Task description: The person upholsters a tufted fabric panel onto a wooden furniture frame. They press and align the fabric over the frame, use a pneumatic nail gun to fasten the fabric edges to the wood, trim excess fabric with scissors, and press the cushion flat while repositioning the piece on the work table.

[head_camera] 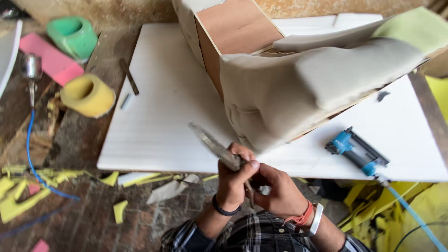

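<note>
a large white rectangular board (158, 107) is laid across the middle of the frame, and on its upper right half a plywood seat frame wrapped in beige-grey fabric over foam (298, 88) is tipped, its loose lower fabric edge hanging just above the hands. to the right of centre a small blue pneumatic stapler (357, 151) is set on the board, with its blue hose trailing off to the lower right. at the upper left a yellow foam roll (87, 95), a green foam roll (73, 36) and a pink foam slab (49, 58) are seen on the worn floor.

at lower centre a pair of long metal scissors (217, 148) is held. its long axis runs from the hands up and to the left, the tips pointing away from the fabric corner, which lies up and to the right. the left hand (235, 179) is clenched around the blades near the pivot; the right hand (277, 191) is curled at the handles, just beside the left and nearer the fabric edge.
</note>
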{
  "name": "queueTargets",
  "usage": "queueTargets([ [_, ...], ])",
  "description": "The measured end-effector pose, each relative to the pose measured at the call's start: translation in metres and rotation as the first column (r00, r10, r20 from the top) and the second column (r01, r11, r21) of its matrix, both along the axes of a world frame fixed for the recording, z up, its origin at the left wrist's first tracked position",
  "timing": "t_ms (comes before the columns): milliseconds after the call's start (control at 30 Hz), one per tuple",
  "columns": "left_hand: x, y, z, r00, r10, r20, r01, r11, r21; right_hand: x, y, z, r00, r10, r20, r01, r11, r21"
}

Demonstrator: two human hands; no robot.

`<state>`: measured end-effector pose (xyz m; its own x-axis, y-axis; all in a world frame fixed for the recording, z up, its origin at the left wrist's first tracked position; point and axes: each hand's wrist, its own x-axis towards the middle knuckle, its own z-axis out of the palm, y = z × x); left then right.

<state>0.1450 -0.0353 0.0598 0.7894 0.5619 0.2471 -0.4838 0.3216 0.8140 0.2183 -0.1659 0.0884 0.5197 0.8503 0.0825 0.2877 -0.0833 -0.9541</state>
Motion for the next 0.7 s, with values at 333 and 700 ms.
queueTargets([
  [333,0.102,-0.128,0.006,0.981,-0.115,-0.154,0.097,0.987,-0.125,0.133,-0.174,0.028,0.625,-0.058,0.778,0.157,0.986,-0.053],
  [700,0.181,-0.120,-0.012,0.892,-0.350,0.287,0.430,0.854,-0.293,0.250,-0.206,0.085,0.183,0.107,0.977,0.195,0.970,-0.143],
])
